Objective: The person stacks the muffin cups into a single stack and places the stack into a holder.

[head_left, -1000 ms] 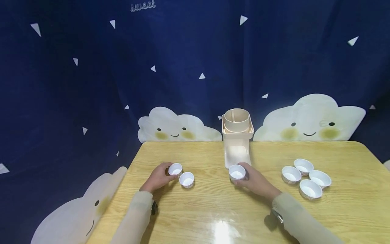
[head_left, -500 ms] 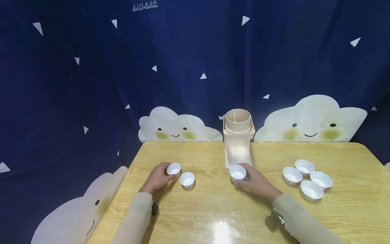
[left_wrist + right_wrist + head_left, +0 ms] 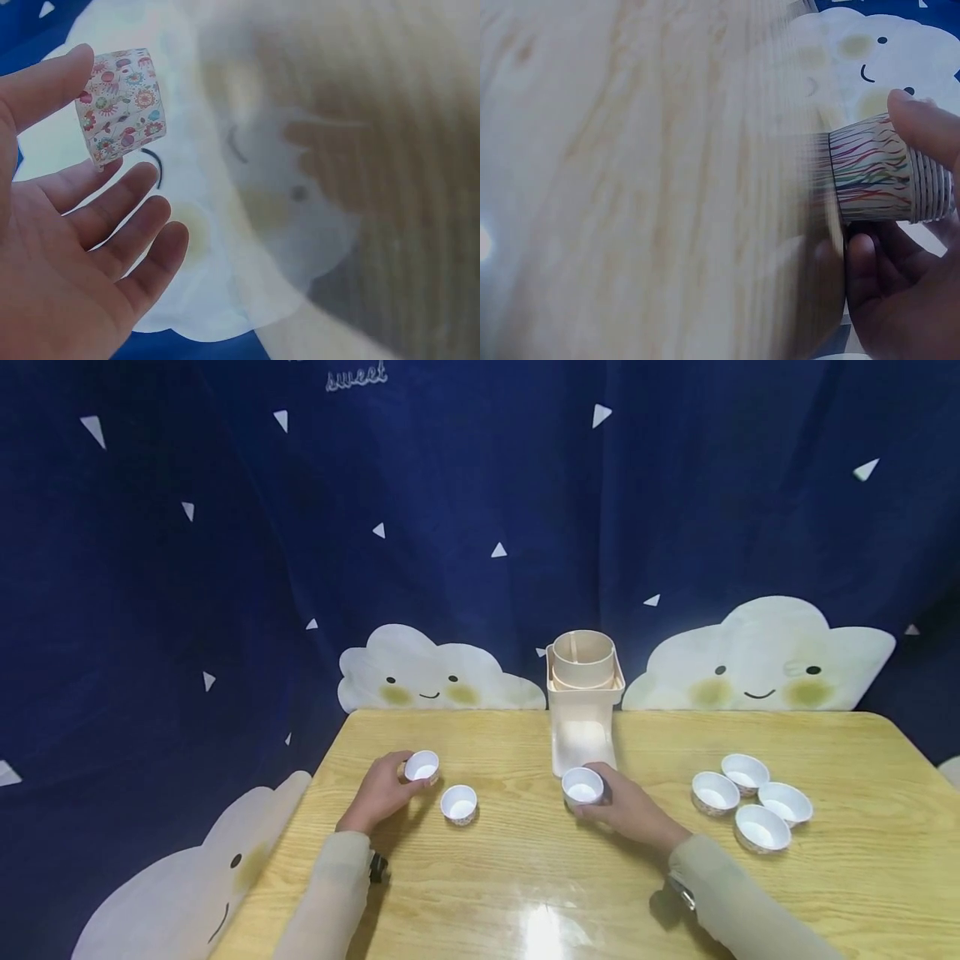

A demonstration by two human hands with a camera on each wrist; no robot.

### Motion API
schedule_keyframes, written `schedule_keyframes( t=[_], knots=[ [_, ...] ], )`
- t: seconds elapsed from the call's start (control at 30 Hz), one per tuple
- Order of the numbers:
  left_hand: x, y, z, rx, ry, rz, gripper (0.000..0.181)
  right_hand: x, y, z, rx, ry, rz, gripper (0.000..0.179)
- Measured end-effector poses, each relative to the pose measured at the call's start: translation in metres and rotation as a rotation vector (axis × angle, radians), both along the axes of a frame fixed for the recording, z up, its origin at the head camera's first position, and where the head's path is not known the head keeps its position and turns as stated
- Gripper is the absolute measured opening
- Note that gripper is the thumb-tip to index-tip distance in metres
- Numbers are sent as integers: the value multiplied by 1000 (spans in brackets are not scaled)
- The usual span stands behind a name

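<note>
My left grip (image 3: 381,792) is narrowed on one flowered cup (image 3: 422,766), with the thumb on one side of it and the fingers on the other. That cup is mouth up over the far left part of the desk (image 3: 487,893); I cannot tell whether its base touches the wood. One lone cup (image 3: 459,805) sits just beside it, nearer and to the right, apart from both my hands.

My right grip (image 3: 626,806) holds one striped stack (image 3: 582,786) of paper cups, thumb and fingers on opposite sides. The right wrist view shows several nested rims, too bunched together for me to count. The stack is upright, just on the near side of one beige stand (image 3: 583,693) with a round tube at its top, by the far edge of the desk.

Off to the right, well apart from my right grip, four white cups (image 3: 762,830) are set in a close cluster, mouths up. Beyond the desk hangs one dark blue curtain (image 3: 465,468) with pale triangles and smiling clouds
</note>
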State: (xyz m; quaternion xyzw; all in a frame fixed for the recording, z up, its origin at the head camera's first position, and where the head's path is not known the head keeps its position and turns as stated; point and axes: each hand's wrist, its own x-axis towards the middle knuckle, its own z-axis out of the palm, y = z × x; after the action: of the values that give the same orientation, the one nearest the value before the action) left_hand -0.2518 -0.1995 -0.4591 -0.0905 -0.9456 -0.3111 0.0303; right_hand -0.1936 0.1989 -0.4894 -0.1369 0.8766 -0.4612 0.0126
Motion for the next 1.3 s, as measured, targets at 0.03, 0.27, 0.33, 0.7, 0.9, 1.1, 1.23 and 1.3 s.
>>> schedule_keyframes(
  t=[0.03,0.27,0.33,0.7,0.9,1.1,1.23,1.3],
  knots=[
    [0,1,2,8,5,-6,48,0,0,-1,2,3,1,61],
    [8,16,16,51,38,-50,47,-1,1,-4,4,-2,-6,62],
    [10,21,20,58,32,-58,49,0,0,-4,-6,-5,-9,62],
    [18,44,31,85,49,-130,50,-1,-2,-1,-8,6,9,60],
    [21,61,35,125,13,-191,48,-2,-2,-3,12,5,-12,62],
    [24,82,39,187,-26,-252,53,-1,-1,-3,3,14,-11,62],
    [25,93,36,218,-42,-274,53,-1,-1,-3,-2,11,-7,62],
    [25,99,35,224,-39,-289,51,-1,-1,-4,-1,9,-6,62]
  ],
)
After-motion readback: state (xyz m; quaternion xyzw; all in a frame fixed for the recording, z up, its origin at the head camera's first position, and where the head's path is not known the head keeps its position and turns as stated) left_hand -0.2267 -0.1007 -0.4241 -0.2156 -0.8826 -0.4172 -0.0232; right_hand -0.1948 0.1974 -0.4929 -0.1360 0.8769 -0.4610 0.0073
